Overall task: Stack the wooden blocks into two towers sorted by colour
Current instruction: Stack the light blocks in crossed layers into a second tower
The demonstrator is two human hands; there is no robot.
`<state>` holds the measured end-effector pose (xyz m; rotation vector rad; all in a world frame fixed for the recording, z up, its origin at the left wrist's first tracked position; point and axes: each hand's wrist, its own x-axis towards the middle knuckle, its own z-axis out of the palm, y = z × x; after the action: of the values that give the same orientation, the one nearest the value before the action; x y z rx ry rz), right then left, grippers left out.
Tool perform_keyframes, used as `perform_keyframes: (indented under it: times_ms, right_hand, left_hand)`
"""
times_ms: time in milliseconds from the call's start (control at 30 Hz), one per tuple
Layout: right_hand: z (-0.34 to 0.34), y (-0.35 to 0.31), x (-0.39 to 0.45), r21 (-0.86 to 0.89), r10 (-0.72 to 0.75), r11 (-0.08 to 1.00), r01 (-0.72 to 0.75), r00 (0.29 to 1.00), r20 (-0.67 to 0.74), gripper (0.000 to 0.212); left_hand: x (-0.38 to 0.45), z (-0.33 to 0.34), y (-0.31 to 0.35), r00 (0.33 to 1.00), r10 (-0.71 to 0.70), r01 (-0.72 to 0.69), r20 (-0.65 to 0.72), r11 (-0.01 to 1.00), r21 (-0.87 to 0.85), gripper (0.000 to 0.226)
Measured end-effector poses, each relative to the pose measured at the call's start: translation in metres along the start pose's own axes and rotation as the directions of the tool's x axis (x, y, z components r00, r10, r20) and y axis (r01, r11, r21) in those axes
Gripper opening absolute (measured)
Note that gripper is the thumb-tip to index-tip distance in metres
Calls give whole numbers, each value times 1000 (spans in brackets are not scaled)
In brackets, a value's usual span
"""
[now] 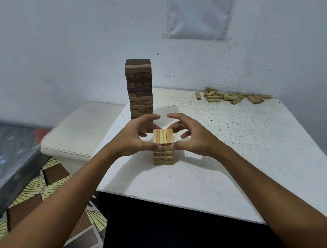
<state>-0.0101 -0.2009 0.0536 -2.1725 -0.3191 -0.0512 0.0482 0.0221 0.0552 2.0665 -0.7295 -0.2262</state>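
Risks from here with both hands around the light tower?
1. Both hands, left and right, press the light tower at its top layers; an uneven squeeze could shift the top three blocks.
2. The tall dark tower stands just behind the left hand; pulling back or reaching could knock it.
3. The loose blocks lie at the far right corner of the table, so each fetch likely passes near the towers.

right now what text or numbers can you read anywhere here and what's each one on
"simpanan": last line on the laminated sheet on the wall; the lines above it are too blurred to read with certainty.
Numbers printed on the block ends of the light tower between the hands: too small and partly hidden to read.
Dark tower: no text visible.
Loose blocks: nothing legible.
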Motion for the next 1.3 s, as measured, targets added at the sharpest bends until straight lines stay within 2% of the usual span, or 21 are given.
perform_keyframes:
  times_ms: [1300]
  right_hand:
    - [1, 1, 0, -2, -7, 1000, 7, 1000, -19, 80]
  left_hand:
    - [-3, 3, 2, 1000, 13, -13, -27, 1000, -24, 76]
